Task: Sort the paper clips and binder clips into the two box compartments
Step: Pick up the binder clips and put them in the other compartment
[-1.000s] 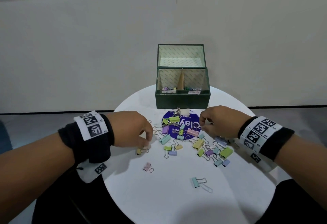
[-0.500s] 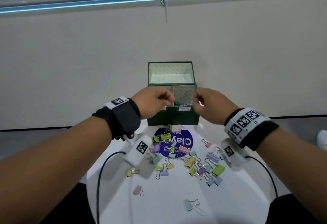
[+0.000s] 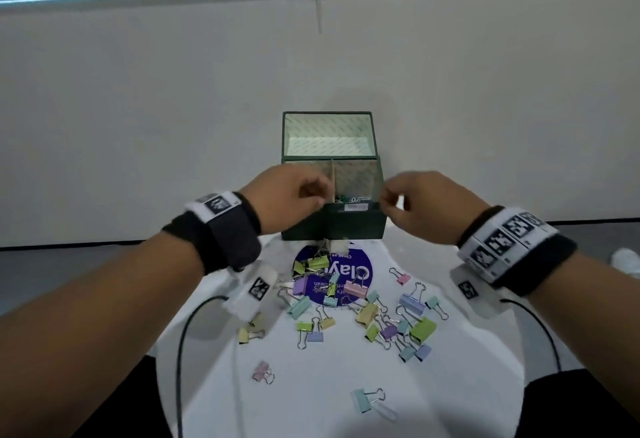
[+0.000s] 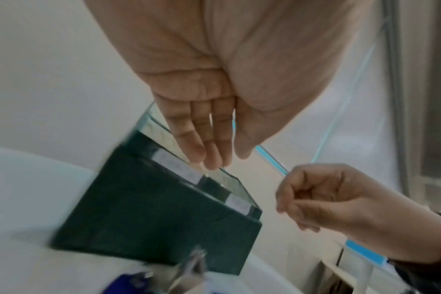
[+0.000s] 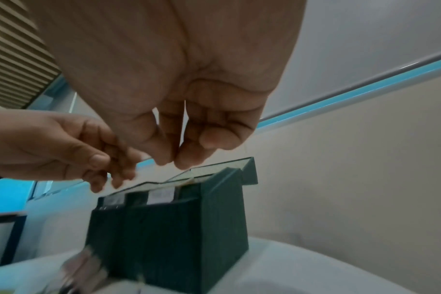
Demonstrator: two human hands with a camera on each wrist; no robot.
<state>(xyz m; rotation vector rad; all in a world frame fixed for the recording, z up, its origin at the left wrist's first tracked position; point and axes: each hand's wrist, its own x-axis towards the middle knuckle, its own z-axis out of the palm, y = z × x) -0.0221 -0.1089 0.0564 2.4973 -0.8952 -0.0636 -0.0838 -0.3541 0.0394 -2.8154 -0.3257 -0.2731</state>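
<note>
A dark green box (image 3: 334,226) stands open at the back of the round white table (image 3: 311,403), its lid upright and a divider splitting it in two. Green and silver paper clips (image 3: 353,199) show in the right compartment. My left hand (image 3: 320,195) hovers over the left compartment; in the left wrist view its fingers (image 4: 214,155) point down fairly straight with nothing between them. My right hand (image 3: 389,200) hangs at the box's right edge, thumb and fingertips (image 5: 186,163) pinched together, and no clip shows between them. Several pastel binder clips (image 3: 367,313) lie scattered in front of the box.
A round purple sticker (image 3: 360,271) lies under the nearest clips. A teal binder clip (image 3: 363,399) and a pink one (image 3: 262,371) lie apart near the front. Black cables (image 3: 180,351) hang from both wrists. A plain wall stands close behind the box.
Both hands rose from the clip pile to the top of the box. A small pink clip that the right hand had covered now shows on the table.
</note>
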